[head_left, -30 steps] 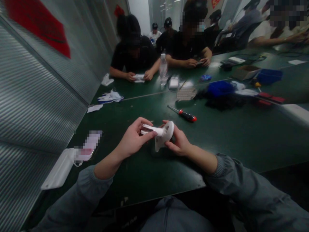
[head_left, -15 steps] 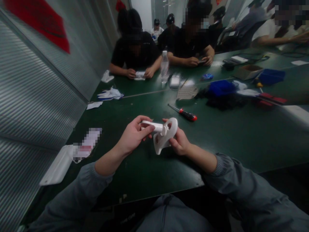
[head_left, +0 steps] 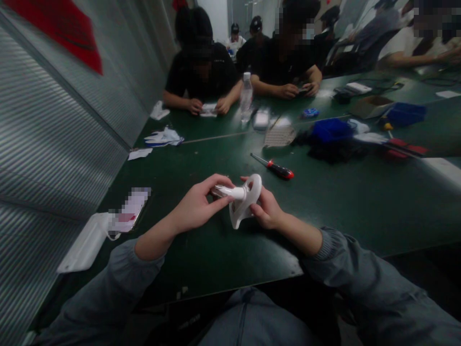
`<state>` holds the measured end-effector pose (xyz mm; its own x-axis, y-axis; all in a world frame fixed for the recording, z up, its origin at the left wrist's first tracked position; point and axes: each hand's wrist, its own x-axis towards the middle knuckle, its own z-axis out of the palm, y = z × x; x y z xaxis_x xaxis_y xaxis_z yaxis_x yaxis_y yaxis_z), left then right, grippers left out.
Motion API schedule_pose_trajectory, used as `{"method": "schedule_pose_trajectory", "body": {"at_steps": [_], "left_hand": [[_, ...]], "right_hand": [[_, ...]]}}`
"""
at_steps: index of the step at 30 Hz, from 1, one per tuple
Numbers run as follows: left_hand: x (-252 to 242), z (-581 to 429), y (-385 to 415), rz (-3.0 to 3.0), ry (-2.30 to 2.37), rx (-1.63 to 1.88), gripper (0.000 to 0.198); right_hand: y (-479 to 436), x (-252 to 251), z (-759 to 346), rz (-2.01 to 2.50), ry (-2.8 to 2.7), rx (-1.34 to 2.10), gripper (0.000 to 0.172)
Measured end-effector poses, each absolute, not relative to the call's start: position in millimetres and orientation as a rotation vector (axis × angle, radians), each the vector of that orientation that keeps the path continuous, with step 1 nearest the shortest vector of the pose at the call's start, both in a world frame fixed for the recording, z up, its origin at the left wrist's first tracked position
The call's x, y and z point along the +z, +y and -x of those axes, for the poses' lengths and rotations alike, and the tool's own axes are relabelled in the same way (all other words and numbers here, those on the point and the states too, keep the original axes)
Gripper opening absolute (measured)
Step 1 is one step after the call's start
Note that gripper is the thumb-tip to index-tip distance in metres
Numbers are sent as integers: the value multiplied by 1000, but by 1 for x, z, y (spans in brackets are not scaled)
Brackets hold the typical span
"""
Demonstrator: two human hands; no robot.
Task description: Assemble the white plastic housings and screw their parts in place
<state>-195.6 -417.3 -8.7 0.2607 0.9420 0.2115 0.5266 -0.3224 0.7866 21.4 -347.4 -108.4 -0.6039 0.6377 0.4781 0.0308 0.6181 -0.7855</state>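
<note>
The left hand (head_left: 192,204), at nine o'clock on the white bracket (head_left: 248,204), grips the end of its stem (head_left: 236,193), fingers reaching slightly farther along than half a second ago. At three o'clock the right hand (head_left: 268,210) holds the bracket's plate (head_left: 236,220), now turned a little more edge-on, over the green table (head_left: 342,206); the screwdriver (head_left: 280,171) lies unmoved at one o'clock.

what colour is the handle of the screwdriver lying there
The screwdriver handle is black with red at both ends; the head view shows it.
</note>
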Motion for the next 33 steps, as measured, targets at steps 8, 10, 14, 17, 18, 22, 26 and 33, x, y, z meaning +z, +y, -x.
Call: {"method": "schedule_pose_trajectory", "body": {"at_steps": [8,10,14,17,18,22,26,33], "left_hand": [[-4,200,-416,-2071,1283,840,21],[-5,200,-416,-2088,1223,868,18],[-7,199,-416,-2104,1079,948,12],[-9,199,-415,-2119,1046,978,11],[-11,199,-415,-2123,1055,986,11],[-14,198,-414,-2064,1232,968,17],[-13,195,-414,-1904,1377,940,22],[-15,192,-416,-1699,1373,873,32]], "right_hand": [[-348,-101,-23,486,-2138,953,79],[-347,-102,-23,486,-2129,956,78],[-348,-104,-22,479,-2093,958,78],[-349,-103,-22,455,-2071,980,77],[-349,-103,-22,456,-2065,978,76],[-348,-102,-22,476,-2079,895,74],[-347,-102,-23,467,-2096,792,74],[-348,-100,-21,547,-2079,741,73]]}}
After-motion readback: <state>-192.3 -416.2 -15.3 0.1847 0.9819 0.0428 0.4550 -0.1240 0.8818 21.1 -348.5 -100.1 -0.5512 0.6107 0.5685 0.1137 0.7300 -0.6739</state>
